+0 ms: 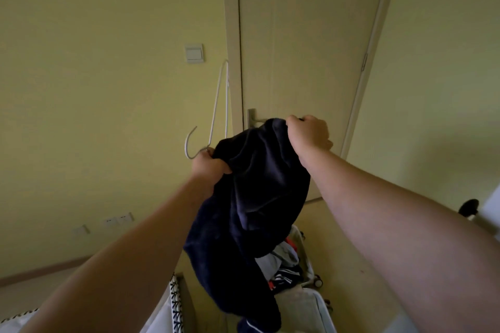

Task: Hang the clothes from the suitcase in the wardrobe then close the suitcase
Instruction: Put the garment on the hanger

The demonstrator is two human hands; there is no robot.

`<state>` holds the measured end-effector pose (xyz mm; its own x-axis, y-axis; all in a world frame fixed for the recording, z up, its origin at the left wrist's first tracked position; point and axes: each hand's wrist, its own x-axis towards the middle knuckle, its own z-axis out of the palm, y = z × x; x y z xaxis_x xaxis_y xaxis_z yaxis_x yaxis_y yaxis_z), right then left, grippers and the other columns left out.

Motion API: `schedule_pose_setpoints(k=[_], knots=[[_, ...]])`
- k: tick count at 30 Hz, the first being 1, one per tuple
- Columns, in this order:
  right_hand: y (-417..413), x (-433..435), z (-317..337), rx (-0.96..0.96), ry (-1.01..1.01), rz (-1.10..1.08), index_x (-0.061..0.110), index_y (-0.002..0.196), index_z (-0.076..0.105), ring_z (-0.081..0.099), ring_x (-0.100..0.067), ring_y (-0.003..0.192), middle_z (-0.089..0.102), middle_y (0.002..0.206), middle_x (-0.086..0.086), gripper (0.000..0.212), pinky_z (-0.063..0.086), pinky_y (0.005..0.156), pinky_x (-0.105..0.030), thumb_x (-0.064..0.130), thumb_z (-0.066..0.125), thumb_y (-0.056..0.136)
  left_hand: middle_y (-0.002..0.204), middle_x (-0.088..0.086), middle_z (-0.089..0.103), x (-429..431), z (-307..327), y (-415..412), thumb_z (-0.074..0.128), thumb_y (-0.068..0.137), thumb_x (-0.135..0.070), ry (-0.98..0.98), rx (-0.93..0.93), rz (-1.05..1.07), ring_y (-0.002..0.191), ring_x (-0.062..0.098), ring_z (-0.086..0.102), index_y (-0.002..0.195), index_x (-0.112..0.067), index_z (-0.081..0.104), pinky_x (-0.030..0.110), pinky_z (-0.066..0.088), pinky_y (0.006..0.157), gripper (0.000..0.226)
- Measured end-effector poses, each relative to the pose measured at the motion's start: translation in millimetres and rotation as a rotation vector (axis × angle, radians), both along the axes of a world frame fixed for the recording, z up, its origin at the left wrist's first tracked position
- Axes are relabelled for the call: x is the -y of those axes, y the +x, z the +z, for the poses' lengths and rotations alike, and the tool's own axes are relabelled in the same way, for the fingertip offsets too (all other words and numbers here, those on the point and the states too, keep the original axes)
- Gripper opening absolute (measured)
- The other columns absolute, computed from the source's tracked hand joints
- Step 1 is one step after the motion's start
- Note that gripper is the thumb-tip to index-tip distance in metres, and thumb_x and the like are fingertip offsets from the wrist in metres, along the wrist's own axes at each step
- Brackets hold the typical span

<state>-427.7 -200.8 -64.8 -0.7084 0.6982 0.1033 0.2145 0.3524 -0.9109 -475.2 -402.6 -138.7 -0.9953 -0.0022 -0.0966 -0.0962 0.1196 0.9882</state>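
Observation:
A dark navy garment point(251, 197) hangs between both raised hands in front of me. My left hand point(208, 166) grips its left edge together with the neck of a white wire hanger point(219, 105), whose hook points left. My right hand point(308, 134) grips the garment's upper right edge. Below, the open light-coloured suitcase point(311, 303) holds several more clothes point(284, 265), partly hidden by the garment.
A closed door point(305, 35) with a metal handle point(253, 119) stands straight ahead, and a light switch point(194, 53) is on the wall to its left. White fabric with a black pattern point(174, 303) lies at the lower left. Wall sockets point(119, 220) sit low on the left.

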Motion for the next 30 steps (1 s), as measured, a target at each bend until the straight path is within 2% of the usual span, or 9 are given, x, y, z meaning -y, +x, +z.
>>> schedule_pose_setpoints(k=[2,5,10,14,17,21,23,26,30], knots=[[3.3,-4.3,-7.1,-0.002,-0.133,0.088,0.016,0.07,0.055,0.056,-0.024,0.071,0.06,0.08,-0.003,0.024,0.046,0.066,-0.032,0.037,0.051,0.083,0.091,0.014,0.061,1.0,13.7,-3.5,0.057,0.049,0.015,0.045,-0.008,0.029,0.084,0.033,0.061,0.087,-0.011,0.052,0.041,0.058,0.065,0.046],[6.7,-6.2,-13.0,0.125,-0.304,0.208,0.011,0.091,0.067,0.066,-0.024,0.08,0.069,0.09,-0.005,0.03,0.054,0.074,-0.033,0.038,0.058,0.082,0.082,0.008,0.044,0.8,36.1,-5.3,0.046,0.048,0.01,0.164,0.001,0.001,0.073,0.023,0.046,0.079,-0.018,0.04,0.03,0.043,0.049,0.041],[18.2,-4.8,-22.9,0.476,-0.282,0.562,0.006,0.094,0.069,0.071,-0.027,0.076,0.073,0.084,-0.01,0.024,0.054,0.065,-0.032,0.026,0.057,0.087,0.073,0.005,0.039,-3.9,64.6,-7.7,0.041,0.063,0.018,0.295,-0.075,0.015,0.064,0.021,0.041,0.074,-0.014,0.039,0.032,0.042,0.055,0.034],[19.4,-0.4,-37.9,0.657,-0.273,0.668,0.003,0.097,0.063,0.063,-0.029,0.068,0.061,0.087,-0.012,0.032,0.054,0.067,-0.035,0.012,0.055,0.067,0.063,0.002,0.034,-11.2,69.3,-6.8,0.033,0.058,0.021,0.231,-0.164,0.036,0.054,0.018,0.035,0.065,-0.018,0.034,0.027,0.031,0.046,0.039],[18.9,7.7,-42.9,0.693,-0.192,0.674,0.014,0.127,0.053,0.06,-0.029,0.095,0.057,0.111,-0.011,0.063,0.053,0.09,-0.042,0.008,0.055,0.064,0.061,0.0,0.032,-15.6,69.8,-2.0,0.028,0.052,0.017,0.234,-0.151,0.008,0.053,0.016,0.03,0.061,-0.021,0.033,0.026,0.024,0.047,0.039],[16.0,18.2,-44.9,0.439,-0.238,0.689,0.037,0.155,0.004,0.026,-0.032,0.142,0.019,0.16,-0.003,0.108,0.034,0.099,-0.041,-0.003,0.053,0.068,0.06,-0.001,0.027,-17.7,67.5,1.7,0.023,0.048,0.02,0.244,-0.163,-0.077,0.051,0.015,0.023,0.056,-0.024,0.025,0.03,0.011,0.048,0.045],[13.1,21.1,-47.8,0.329,-0.273,0.741,0.035,0.155,0.015,0.03,-0.029,0.14,0.027,0.157,-0.004,0.102,0.034,0.095,-0.036,-0.003,0.054,0.069,0.059,-0.001,0.029,-16.7,66.4,2.7,0.023,0.046,0.021,0.227,-0.177,-0.107,0.05,0.015,0.024,0.056,-0.024,0.023,0.027,0.011,0.044,0.045],[13.4,25.9,-46.5,0.346,-0.211,0.817,0.021,0.136,0.053,0.051,-0.022,0.116,0.055,0.132,-0.004,0.063,0.041,0.084,-0.033,0.008,0.062,0.075,0.057,0.0,0.031,-16.1,64.6,2.6,0.022,0.049,0.02,0.174,-0.19,-0.107,0.049,0.015,0.025,0.056,-0.022,0.025,0.025,0.014,0.041,0.043],[9.4,29.0,-54.7,0.515,-0.153,0.926,0.012,0.126,0.062,0.054,-0.02,0.111,0.062,0.126,-0.003,0.056,0.042,0.094,-0.032,0.02,0.075,0.072,0.05,-0.001,0.034,-17.4,61.3,-1.8,0.034,0.061,0.015,0.097,-0.172,-0.072,0.052,0.018,0.03,0.053,-0.02,0.032,0.027,0.025,0.046,0.036]])
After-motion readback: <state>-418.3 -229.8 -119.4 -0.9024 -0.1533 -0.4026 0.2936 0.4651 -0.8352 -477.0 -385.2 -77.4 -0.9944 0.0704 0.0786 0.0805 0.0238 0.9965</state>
